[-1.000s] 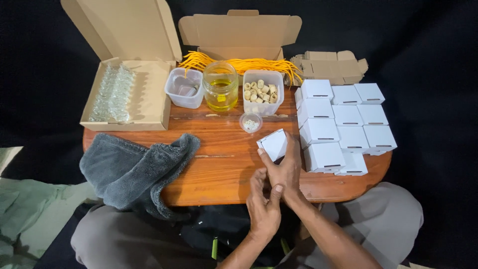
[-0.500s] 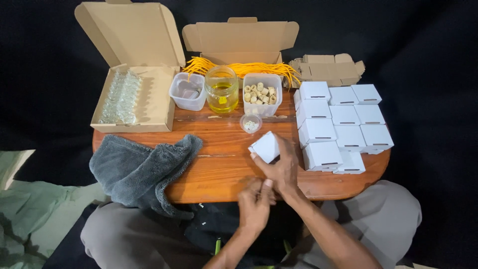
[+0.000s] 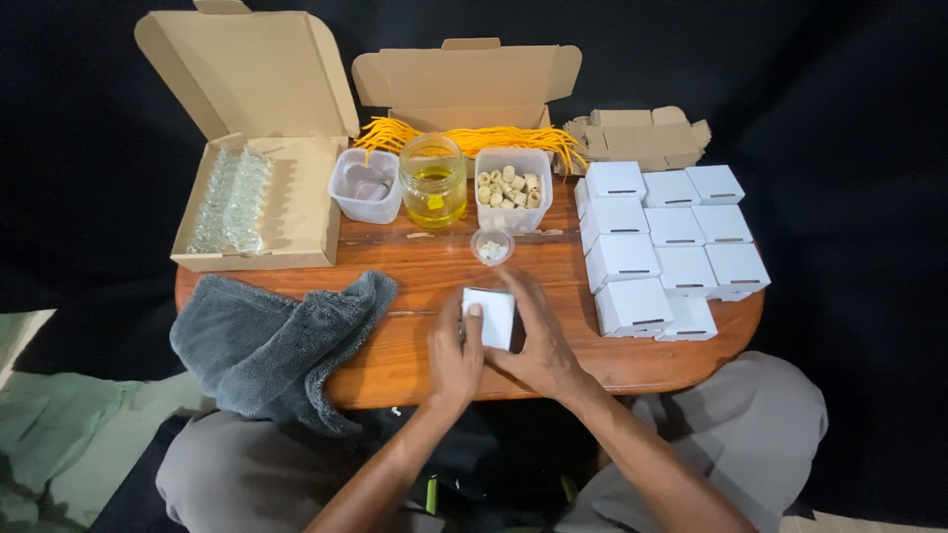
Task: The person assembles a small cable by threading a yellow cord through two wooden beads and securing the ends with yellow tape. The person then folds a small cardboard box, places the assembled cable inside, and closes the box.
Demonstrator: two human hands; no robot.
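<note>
Two hands at the near edge of our oval wooden table (image 3: 434,276): left hand (image 3: 452,357) and right hand (image 3: 538,345) cup a small white box (image 3: 490,316) between curled fingers, resting on the wood. Grey towel (image 3: 276,341) lies left; closed white boxes (image 3: 667,237) cluster right. Behind: cardboard tray of glass vials (image 3: 229,197), jar of yellow liquid (image 3: 433,183), tub of beads (image 3: 512,188). Black backdrop surrounds us.

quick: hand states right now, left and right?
Left hand: closed on the small white box, thumb on its near edge.
Right hand: holding the same box from its right side.
</note>
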